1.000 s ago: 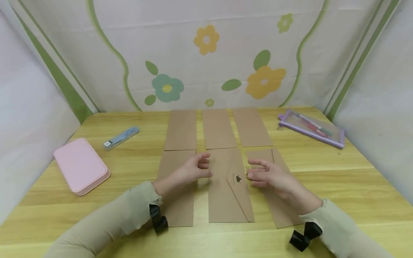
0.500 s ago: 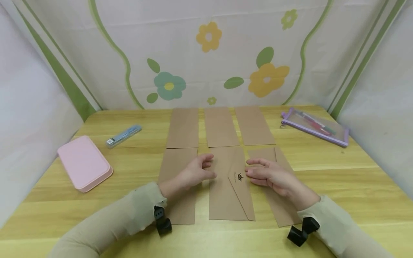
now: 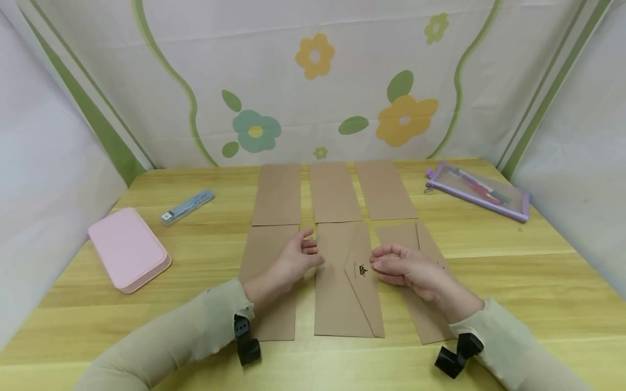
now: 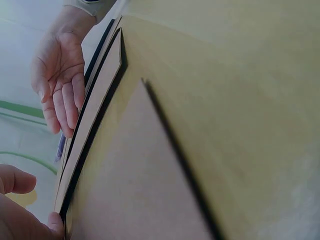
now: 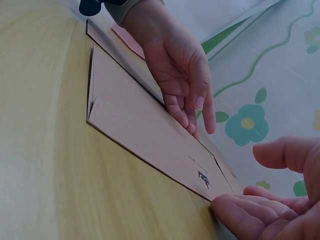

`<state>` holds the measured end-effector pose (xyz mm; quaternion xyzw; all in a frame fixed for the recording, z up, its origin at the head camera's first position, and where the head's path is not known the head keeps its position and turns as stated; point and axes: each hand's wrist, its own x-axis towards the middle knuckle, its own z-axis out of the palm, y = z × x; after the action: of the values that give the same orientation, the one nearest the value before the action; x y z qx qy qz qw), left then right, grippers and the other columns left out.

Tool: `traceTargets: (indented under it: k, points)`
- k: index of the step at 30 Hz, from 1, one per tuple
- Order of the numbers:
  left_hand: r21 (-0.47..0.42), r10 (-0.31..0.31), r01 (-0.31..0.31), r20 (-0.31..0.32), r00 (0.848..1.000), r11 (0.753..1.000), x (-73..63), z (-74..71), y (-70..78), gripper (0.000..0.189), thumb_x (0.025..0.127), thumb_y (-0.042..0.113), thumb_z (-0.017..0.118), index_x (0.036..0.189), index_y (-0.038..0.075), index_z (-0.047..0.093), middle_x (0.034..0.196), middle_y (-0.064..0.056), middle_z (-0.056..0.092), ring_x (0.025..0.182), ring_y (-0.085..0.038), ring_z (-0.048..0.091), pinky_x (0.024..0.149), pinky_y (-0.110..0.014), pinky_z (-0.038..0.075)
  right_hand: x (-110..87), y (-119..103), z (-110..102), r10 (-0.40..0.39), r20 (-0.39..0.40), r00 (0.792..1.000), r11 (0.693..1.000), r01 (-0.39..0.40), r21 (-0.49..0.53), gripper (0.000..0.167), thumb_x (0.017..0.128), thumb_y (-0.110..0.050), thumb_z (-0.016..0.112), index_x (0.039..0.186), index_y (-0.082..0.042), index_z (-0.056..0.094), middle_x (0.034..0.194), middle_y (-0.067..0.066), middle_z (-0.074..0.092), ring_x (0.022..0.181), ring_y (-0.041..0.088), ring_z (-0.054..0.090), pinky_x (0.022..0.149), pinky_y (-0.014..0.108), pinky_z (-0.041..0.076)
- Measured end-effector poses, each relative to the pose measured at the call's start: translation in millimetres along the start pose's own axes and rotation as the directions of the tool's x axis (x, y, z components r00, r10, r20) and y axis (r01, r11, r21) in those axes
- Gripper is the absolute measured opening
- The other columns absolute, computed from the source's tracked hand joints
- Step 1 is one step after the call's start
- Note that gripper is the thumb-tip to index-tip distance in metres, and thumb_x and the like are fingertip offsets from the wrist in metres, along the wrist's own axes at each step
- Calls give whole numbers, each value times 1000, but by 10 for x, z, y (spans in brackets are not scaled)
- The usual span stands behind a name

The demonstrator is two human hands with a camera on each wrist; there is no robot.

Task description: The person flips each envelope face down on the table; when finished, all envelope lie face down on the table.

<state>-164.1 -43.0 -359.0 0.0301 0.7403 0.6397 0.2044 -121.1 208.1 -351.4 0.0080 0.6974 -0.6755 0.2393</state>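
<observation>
Hardly anything has changed from where I stand. The crown-printed envelope (image 3: 337, 304), flat on the table (image 3: 205, 250) with its flap side up, looks to have slipped a touch toward the person in the last half second. The left hand (image 3: 288, 266) has drawn its forefinger back a little from that envelope's left edge, while the right hand (image 3: 415, 271) sits about where it was, fingertips at the right edge. I'd judge this a slight nudge that leaves the work about where it stood, with the crown-printed envelope between the two hands and neither lifting it.

As for the grip, the left thumb and forefinger stand well apart, the other fingers loosely bent, with nothing held; its lower fingertips seem to meet the envelope's edge. On the right, the fingers run nearly straight, thumb spread from them, holding nothing; a fingertip appears to touch the edge. Whether either presses, I cannot tell.

Just left of the crown-printed envelope lies the left neighbour envelope (image 3: 281, 321), partly under the forearm; to its right, the slanted envelope (image 3: 426, 325); directly beyond it, the middle back envelope (image 3: 335, 193).
</observation>
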Motion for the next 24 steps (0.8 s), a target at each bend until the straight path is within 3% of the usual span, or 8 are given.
traceTargets:
  k: [5,12,24]
  points:
    - [-14,12,-12,1,1000,1000,-16,-21,-16,72,79,-8,59,142,1,28,127,-20,44,110,-27,46,89,-31,45,-2,-6,12,-6,10,1000,1000,6,-11,49,88,-15,61,124,10,41,123,14,53,97,6,59,88,25,49]
    - [-9,62,-62,-44,997,998,-43,-62,-77,61,75,-14,55,134,-5,40,117,-18,47,103,-24,47,80,-22,44,27,7,69,-3,7,1000,1000,3,-20,48,88,-15,60,125,10,41,126,15,51,100,8,57,90,26,48]
    - [-170,105,-124,-114,988,978,-100,-189,-108,52,80,-14,56,130,-1,48,102,-9,51,90,-14,49,71,-15,45,111,15,202,-21,31,999,1000,21,-2,45,89,-10,57,125,11,40,134,23,43,107,11,55,90,25,48]
